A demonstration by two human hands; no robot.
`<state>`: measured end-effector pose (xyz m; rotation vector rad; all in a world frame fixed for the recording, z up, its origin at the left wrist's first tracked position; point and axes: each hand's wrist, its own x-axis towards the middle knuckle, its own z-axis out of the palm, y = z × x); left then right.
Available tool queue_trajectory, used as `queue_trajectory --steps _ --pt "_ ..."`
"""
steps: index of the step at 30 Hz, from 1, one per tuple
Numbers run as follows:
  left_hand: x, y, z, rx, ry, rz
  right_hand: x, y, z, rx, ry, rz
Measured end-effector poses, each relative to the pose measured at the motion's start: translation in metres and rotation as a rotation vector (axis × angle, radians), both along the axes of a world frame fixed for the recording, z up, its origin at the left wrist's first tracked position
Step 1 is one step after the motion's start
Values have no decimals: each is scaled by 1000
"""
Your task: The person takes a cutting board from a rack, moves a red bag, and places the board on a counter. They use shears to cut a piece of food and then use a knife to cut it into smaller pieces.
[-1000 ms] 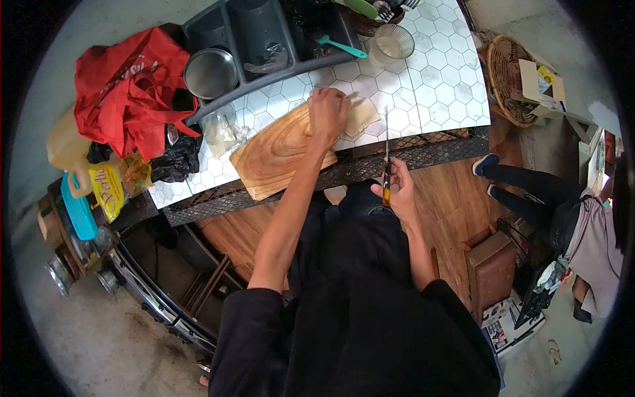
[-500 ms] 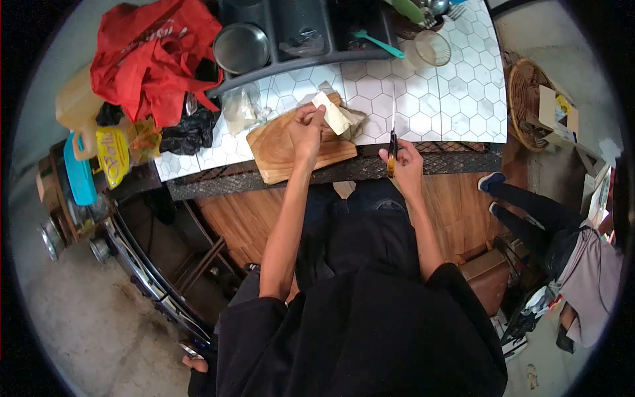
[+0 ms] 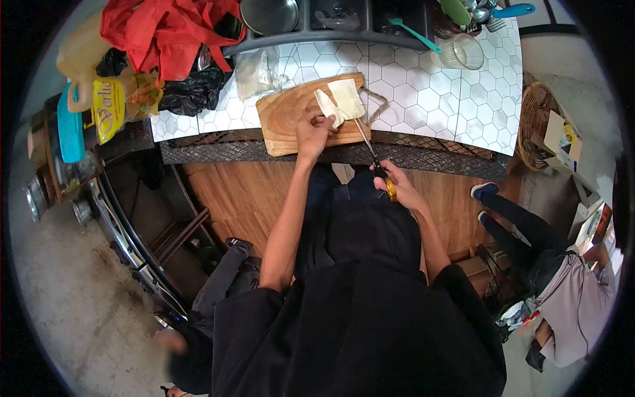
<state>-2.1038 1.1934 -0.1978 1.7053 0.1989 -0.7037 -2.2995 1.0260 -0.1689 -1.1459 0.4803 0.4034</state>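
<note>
My left hand [image 3: 313,135] pinches the lower edge of a thin pale piece [image 3: 328,106] above the wooden board [image 3: 284,119]. Another pale, squarish piece [image 3: 347,99] lies beside it near the board's right end. Fingers of my right hand [image 3: 397,184] are wrapped round the black and yellow handle of a long-bladed tool [image 3: 363,139]. Its thin blade points up and left, with the tip at the lower edge of the squarish piece. A loop of cord [image 3: 378,106] sticks out at the board's right side.
Behind the board are a clear plastic bag [image 3: 256,74], a grey tray [image 3: 364,34] with a teal utensil [image 3: 415,34], and a glass [image 3: 463,53]. A red bag [image 3: 169,40] and black plastic [image 3: 192,96] lie left. People are at lower left and right [image 3: 569,298].
My right hand has moved left and down, bringing the blade from upright over the tiles to the pale piece. The pale material now shows as two parts spread over the board.
</note>
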Motion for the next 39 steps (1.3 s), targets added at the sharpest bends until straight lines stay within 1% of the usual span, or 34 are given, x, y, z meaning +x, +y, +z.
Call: queue_trajectory --steps 1,2,5,7,9,14,16,19,23,25,28,29,31,34,39 --pt "0 0 -1 -10 -3 5 -3 0 -1 43 60 58" --pt "0 1 -3 -11 0 10 -5 1 -5 83 56 75" --pt "1 4 4 -23 30 54 -2 7 -5 91 98 94" --pt "2 7 9 -57 149 50 4 11 -7 98 97 110" --pt "2 9 7 -18 133 51 9 17 -9 105 96 125" --pt "3 10 1 70 110 49 21 34 -26 61 64 77" --pt "5 11 1 5 160 47 26 39 -32 72 55 63" --pt "6 12 1 -34 138 34 33 43 -35 78 48 44" --pt "6 10 4 -36 198 60 43 45 -30 70 28 2" --pt "8 13 -1 -166 245 47 46 45 -28 50 32 6" --pt "10 20 -3 -237 307 25 49 47 -25 35 36 -7" --pt "10 21 -3 -236 306 30 51 48 -25 42 38 -23" --pt "10 21 0 -235 309 -31 53 50 -27 49 42 -32" --pt "7 14 5 -201 290 40 57 52 -27 54 35 -49" --pt "3 13 -4 -209 290 63 58 53 -22 49 41 -58"
